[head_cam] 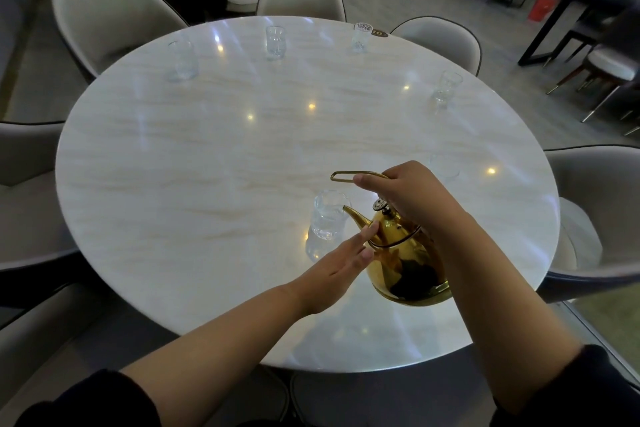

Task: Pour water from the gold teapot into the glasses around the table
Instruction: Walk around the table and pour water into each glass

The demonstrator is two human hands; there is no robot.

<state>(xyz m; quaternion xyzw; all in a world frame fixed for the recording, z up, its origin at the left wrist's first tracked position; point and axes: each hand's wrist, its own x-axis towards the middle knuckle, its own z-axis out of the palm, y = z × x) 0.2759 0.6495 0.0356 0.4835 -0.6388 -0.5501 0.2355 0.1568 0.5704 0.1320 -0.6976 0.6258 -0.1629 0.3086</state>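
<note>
Right hand grips teapot handle; left fingers spread beside nearest glass.

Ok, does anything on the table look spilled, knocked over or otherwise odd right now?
Nothing stands out. The glasses, like the nearest glass, stand upright, and no puddle shows on the table. The right hand holds the teapot tilted.
</note>
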